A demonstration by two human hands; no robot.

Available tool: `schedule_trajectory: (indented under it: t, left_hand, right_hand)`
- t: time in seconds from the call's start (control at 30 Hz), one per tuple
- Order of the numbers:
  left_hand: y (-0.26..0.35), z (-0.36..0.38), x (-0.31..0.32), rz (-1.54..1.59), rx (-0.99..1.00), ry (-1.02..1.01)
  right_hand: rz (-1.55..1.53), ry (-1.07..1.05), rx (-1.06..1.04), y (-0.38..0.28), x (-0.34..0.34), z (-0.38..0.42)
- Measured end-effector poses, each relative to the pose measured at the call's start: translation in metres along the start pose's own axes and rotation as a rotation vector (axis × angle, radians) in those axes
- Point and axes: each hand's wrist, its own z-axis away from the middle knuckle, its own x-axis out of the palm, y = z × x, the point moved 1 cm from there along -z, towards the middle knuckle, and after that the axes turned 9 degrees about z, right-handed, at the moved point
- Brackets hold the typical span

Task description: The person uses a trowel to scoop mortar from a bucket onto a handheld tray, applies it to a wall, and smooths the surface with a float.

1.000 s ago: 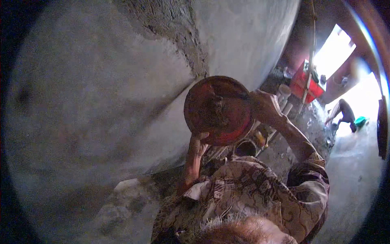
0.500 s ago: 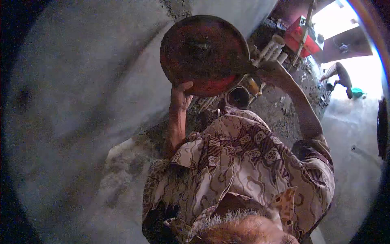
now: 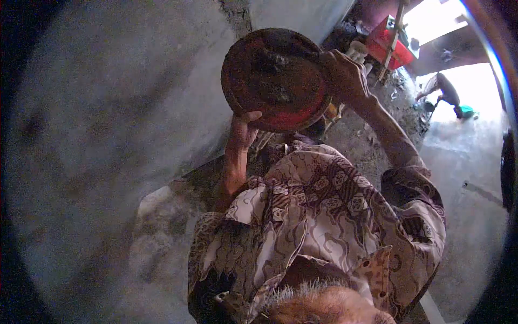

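A round dark basin (image 3: 270,81) with a reddish inside is tilted up in front of my chest, beside the grey wall. My left hand (image 3: 245,130) grips its lower left rim, with the thumb over the edge. At the upper right rim, my right hand (image 3: 345,75) has its fingers curled around something dark that reaches over the basin; its shape is lost in shadow. Small pale patches show on the basin's inside.
Behind the basin, pale tubular objects (image 3: 357,51) stand on rubble-strewn ground near a red box (image 3: 389,46) and a pole (image 3: 393,40). Farther right, another person (image 3: 447,92) bends down beside a green container (image 3: 466,112). A grey wall (image 3: 118,108) fills the left.
My right hand has moved up and left along the basin's rim, with the dark thing now nearer the basin's top. The basin has shifted slightly right and down in view.
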Motion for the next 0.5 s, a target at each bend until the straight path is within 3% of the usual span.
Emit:
schedule_trajectory:
  t: [0.03,0.07,0.1,0.13,0.2,0.27,0.33,0.37,0.5]
  left_hand:
    - [0.001,0.000,-0.001,0.044,-0.004,-0.057]
    - [0.002,0.000,-0.002,0.088,-0.009,-0.115]
    - [0.002,0.000,-0.003,0.092,-0.008,-0.112]
    - [0.002,0.000,-0.007,0.074,-0.036,-0.063]
    - [0.004,0.003,-0.006,0.061,-0.064,-0.011]
    - [0.011,-0.001,0.005,0.059,0.009,-0.127]
    - [0.019,-0.004,0.002,0.064,0.019,-0.135]
    - [0.022,-0.003,0.001,0.066,0.025,-0.137]
    - [0.031,0.007,-0.006,0.040,0.071,-0.120]
  right_hand:
    - [0.000,-0.004,-0.003,-0.007,-0.001,0.002]
    - [-0.073,0.125,0.049,-0.016,-0.003,0.003]
    - [-0.146,0.254,0.102,-0.021,-0.005,0.003]
    - [-0.146,0.249,0.099,-0.021,0.003,0.006]
    - [-0.215,-0.208,0.326,-0.011,0.039,0.020]
    - [-0.128,-0.225,0.213,-0.010,0.042,0.016]
    - [-0.149,0.089,0.284,-0.019,0.038,0.025]
    - [-0.231,0.106,0.178,-0.019,0.030,0.014]
    - [-0.237,-0.078,0.249,-0.022,0.037,0.015]
